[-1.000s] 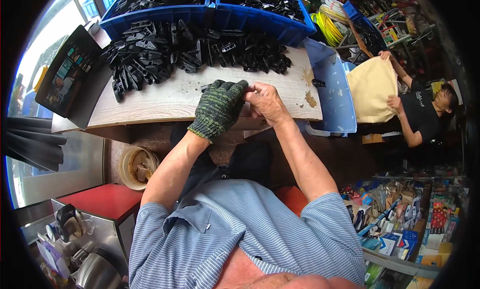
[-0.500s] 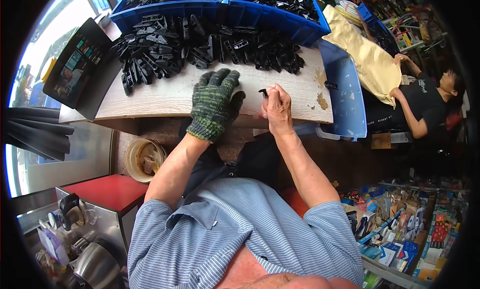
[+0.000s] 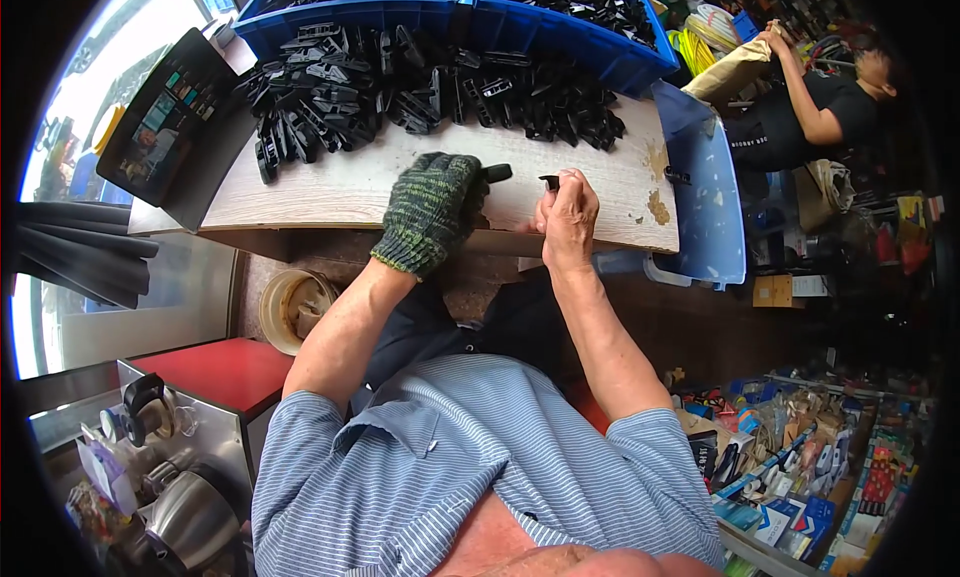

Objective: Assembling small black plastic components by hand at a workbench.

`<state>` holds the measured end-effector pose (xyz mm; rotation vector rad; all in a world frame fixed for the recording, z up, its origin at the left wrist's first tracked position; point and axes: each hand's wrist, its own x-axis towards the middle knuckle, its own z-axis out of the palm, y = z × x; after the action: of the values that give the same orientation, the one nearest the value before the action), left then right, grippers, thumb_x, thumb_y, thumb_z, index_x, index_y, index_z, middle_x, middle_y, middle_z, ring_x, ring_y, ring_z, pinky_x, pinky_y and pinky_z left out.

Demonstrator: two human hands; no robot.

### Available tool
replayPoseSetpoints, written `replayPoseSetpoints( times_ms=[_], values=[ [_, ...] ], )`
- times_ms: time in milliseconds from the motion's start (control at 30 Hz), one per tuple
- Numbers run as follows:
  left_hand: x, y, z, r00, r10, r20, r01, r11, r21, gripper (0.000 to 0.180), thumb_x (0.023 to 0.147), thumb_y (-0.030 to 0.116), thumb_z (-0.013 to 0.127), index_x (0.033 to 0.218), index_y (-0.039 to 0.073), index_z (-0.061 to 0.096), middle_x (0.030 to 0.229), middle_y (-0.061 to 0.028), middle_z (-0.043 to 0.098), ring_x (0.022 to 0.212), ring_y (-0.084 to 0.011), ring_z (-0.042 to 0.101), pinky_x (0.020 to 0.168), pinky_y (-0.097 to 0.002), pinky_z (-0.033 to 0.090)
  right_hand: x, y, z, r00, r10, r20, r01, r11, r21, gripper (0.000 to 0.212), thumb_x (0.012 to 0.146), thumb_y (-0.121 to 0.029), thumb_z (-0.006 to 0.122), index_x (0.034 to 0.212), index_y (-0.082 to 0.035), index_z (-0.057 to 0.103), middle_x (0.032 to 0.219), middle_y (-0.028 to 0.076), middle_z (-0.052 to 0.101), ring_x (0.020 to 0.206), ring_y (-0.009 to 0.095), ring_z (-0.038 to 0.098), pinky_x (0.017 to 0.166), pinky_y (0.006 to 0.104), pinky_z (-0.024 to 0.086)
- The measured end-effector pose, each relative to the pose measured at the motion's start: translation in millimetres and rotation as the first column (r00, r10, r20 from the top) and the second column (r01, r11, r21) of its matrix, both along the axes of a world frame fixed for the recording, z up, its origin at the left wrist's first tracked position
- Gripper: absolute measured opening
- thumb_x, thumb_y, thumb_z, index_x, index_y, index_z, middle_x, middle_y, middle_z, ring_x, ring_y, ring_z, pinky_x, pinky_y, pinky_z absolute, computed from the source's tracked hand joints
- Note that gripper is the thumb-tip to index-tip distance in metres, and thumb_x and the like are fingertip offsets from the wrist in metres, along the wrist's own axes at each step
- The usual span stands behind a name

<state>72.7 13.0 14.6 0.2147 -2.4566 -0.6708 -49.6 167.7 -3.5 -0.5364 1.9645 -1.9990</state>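
Knit-gloved L hand (image 3: pixel 430 205) clamped on rounded blk pc (image 3: pixel 497 173), bare R hand (image 3: pixel 570 217) pinching curved blk bit (image 3: pixel 550 182)

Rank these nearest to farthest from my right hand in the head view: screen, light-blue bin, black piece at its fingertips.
1. Black piece: gripped by the right hand.
2. Light-blue bin: beside the table, right.
3. Screen: at the table's far left.
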Motion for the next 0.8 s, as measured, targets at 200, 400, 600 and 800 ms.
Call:
replayPoseSetpoints(
  times_ms=[200, 400, 600, 800],
  values=[
    [-8.0, 33.5, 1.1, 0.982, -0.173, -0.076, 0.188, 0.87, 0.455, 0.018, 0.097, 0.015, 0.059, 0.11, 0.003, 0.063, 0.097, -0.0203, 0.068, 0.092, -0.0417, 0.065, 0.076, -0.0435, 0.052, 10.3, -4.7, 11.4, 0.974, -0.092, 0.206, 0.111, 0.99, -0.082, 0.027, 0.099, -0.033, 0.045, 0.085, -0.012, 0.054, 0.065, -0.002, 0.043, 0.047, 0.01, 0.041, 0.044, 0.0259, 0.04],
    [-20.9, 38.3, -6.9, 0.98, -0.135, -0.146, 0.187, 0.872, 0.451, 0.017, 0.097, 0.021, 0.057, 0.108, 0.008, 0.062, 0.089, -0.0184, 0.067, 0.086, -0.0402, 0.065, 0.07, -0.0472, 0.051, -1.6, 1.7, -7.9, 0.99, -0.138, -0.012, 0.138, 0.99, -0.023, 0.029, 0.1, -0.032, 0.044, 0.086, -0.01, 0.057, 0.075, -0.001, 0.048, 0.05, 0.011, 0.045, 0.042, 0.0257, 0.035],
    [-30.0, 61.0, -6.5, 0.989, 0.096, -0.112, -0.007, 0.787, 0.617, 0.024, 0.101, 0.017, 0.054, 0.121, 0.006, 0.06, 0.096, -0.0197, 0.069, 0.091, -0.0388, 0.067, 0.076, -0.0431, 0.051, 14.6, -2.3, 13.0, 0.988, -0.132, -0.086, 0.134, 0.991, 0.015, 0.03, 0.101, -0.02, 0.042, 0.078, -0.002, 0.051, 0.069, 0.001, 0.043, 0.057, 0.012, 0.039, 0.054, 0.0305, 0.036],
    [-41.5, 88.8, 10.2, 0.981, 0.173, 0.082, -0.182, 0.713, 0.677, 0.035, 0.1, 0.031, 0.054, 0.132, 0.016, 0.053, 0.088, -0.0235, 0.069, 0.084, -0.0441, 0.067, 0.074, -0.0531, 0.05, -1.0, 11.5, -6.9, 0.957, -0.089, -0.277, 0.099, 0.995, 0.022, 0.025, 0.098, -0.014, 0.044, 0.076, -0.002, 0.046, 0.07, 0.004, 0.039, 0.064, 0.012, 0.035, 0.059, 0.0316, 0.034]
  ],
)
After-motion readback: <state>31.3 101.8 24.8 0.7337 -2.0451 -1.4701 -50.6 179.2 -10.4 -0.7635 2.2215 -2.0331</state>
